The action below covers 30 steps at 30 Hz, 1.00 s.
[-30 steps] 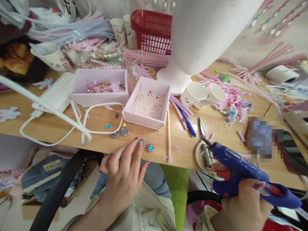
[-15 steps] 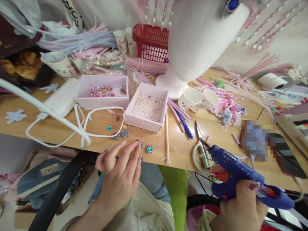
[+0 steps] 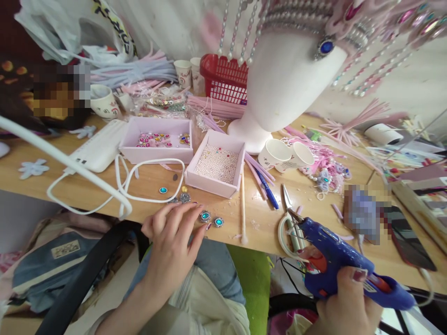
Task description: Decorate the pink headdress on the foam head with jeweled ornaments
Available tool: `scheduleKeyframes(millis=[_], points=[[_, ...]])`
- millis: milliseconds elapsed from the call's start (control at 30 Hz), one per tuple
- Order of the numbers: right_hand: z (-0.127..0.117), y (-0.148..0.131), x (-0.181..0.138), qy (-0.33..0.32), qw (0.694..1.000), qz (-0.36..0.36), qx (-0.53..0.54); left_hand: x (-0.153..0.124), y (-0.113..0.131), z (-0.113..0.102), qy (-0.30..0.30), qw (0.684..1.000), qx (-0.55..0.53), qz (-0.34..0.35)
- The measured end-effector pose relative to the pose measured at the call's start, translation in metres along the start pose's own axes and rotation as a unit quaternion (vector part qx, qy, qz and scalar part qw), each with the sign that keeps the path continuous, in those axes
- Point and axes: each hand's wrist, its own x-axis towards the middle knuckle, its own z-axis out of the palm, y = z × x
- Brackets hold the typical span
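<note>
My left hand (image 3: 174, 242) hovers palm down at the table's front edge, its fingers apart and nothing visible in them. Just off its fingertips lie two turquoise gems in silver settings, one (image 3: 205, 216) closer to the fingers and another (image 3: 219, 222) to its right. Grey metal settings (image 3: 185, 197) and a loose turquoise gem (image 3: 163, 190) sit beyond the knuckles, some partly covered by the hand. On the right, my right hand (image 3: 352, 298) is wrapped round a blue hot glue gun (image 3: 338, 251), its nozzle aimed left over the scissors (image 3: 288, 223).
Behind stand a lilac box (image 3: 157, 156) of coloured gems and another box (image 3: 213, 181) of pearl beads. A white cable (image 3: 153, 160) loops at left. A stick (image 3: 243, 209), blue pen (image 3: 268, 190), paper cups (image 3: 275, 153), white mannequin head (image 3: 289, 88) and phone (image 3: 408, 237) occupy the table.
My left hand has drawn back slightly from the nearer turquoise gem, which now shows fully in its setting. The camera view has tilted up a little. The glue gun stays in my right hand.
</note>
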Motion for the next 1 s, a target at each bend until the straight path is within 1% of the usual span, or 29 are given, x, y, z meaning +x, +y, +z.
scheduleKeyframes(millis=[67,100,133,233,333,467,567,700,867,1000], points=[[0.005,-0.008,-0.001,0.054,0.996,0.065,0.033,0.003,-0.001,0.001,-0.006,1.0,-0.002,-0.004],[0.007,-0.013,0.0,0.068,0.993,0.083,0.042,0.004,-0.002,0.001,-0.008,1.0,-0.002,-0.006],[0.009,-0.018,0.002,0.067,0.994,0.081,0.04,0.004,-0.002,0.002,-0.01,1.0,-0.001,-0.009],[0.013,-0.033,0.013,0.052,0.998,0.035,-0.01,0.005,-0.001,0.002,-0.015,1.0,-0.003,-0.02],[0.016,-0.038,0.031,0.052,0.994,0.019,-0.093,0.006,-0.002,0.002,-0.019,0.999,-0.016,-0.023],[0.017,-0.027,0.054,0.026,0.989,-0.01,-0.147,0.008,-0.002,0.0,-0.02,0.999,-0.023,-0.016],[0.018,-0.017,0.063,0.025,0.983,-0.01,-0.182,0.009,-0.003,-0.001,-0.022,0.999,-0.02,-0.027],[0.02,-0.013,0.064,0.018,0.985,-0.029,-0.169,0.008,-0.007,-0.004,-0.039,0.998,-0.026,-0.038],[0.023,-0.013,0.061,0.023,0.987,-0.052,-0.149,0.009,-0.02,-0.007,-0.097,0.992,-0.08,-0.031],[0.023,-0.016,0.062,0.014,0.986,-0.055,-0.154,0.014,-0.024,-0.007,-0.132,0.988,-0.074,-0.035]])
